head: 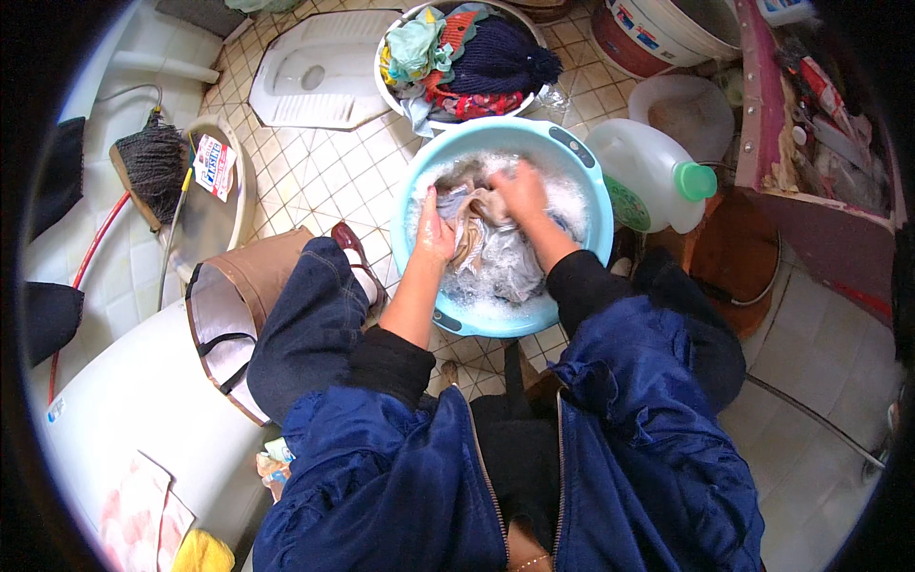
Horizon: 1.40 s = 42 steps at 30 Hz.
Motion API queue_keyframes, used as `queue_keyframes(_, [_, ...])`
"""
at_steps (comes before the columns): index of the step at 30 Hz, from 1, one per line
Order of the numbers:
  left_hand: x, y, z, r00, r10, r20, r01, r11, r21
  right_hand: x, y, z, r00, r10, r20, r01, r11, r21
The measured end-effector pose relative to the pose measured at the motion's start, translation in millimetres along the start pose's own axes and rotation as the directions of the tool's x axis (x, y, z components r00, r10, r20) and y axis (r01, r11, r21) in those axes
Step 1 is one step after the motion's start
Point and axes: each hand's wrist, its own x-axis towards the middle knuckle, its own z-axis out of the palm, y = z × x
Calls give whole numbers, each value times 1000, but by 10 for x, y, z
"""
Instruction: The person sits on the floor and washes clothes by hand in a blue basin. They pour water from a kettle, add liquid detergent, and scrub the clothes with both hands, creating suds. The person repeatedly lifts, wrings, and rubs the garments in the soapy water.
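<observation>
A light blue plastic basin (606,214) on the tiled floor holds sudsy water and wet garments. My left hand (434,232) is at the left of the wet cloth, thumb raised and palm turned inward; whether its fingers grip cloth cannot be told. My right hand (520,191), somewhat blurred, is over the upper right of a beige and striped garment (473,225), and its fingertips are partly hidden by suds. Grey, thin wet fabric (509,261) floats in the foam below and between my hands.
Beyond the basin stands a white tub (386,89) heaped with colourful laundry. A squat toilet (307,71) lies at the upper left. To the right are a plastic jug with a green cap (647,171), a brown bucket (740,250) and a cluttered shelf (808,193). A brown fabric hamper (268,264) stands left.
</observation>
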Motion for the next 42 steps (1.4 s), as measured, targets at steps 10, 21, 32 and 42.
queue_keyframes(10, [320,-228,-277,988,-59,145,46,995,90,-927,-715,8,930,-347,-122,367,896,251])
queue_keyframes(21, [-16,9,16,999,-35,-8,35,999,23,44,168,62,998,-62,-33,61,998,-27])
queue_keyframes(32, [263,-248,-293,993,-76,-96,99,960,264,-707,-662,50,943,-325,-66,331,938,102])
queue_keyframes(42, [-46,35,71,1000,-6,-17,7,998,68,90,45,88,996,-71,59,75,995,-65])
